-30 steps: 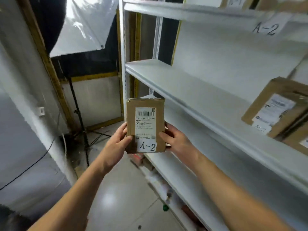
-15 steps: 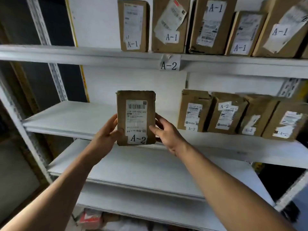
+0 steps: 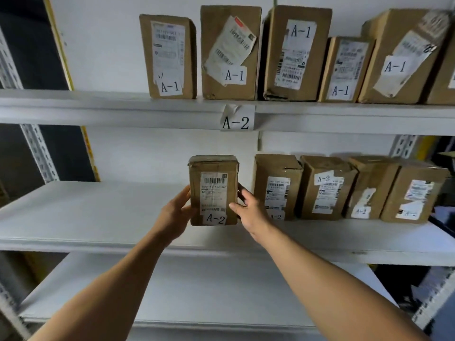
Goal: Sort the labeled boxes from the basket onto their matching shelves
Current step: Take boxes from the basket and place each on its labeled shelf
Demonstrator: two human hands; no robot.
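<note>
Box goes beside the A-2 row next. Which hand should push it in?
Left, probably. It grips the box's outer side; the right hand sits in the gap toward the row.

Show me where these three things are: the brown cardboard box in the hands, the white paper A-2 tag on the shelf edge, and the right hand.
brown cardboard box marked A-2 (image 3: pixel 213 190): head view, on its shipping label.
white paper A-2 shelf tag (image 3: pixel 236 121): head view, on its printed text.
right hand (image 3: pixel 251 211): head view, on its back.
</note>
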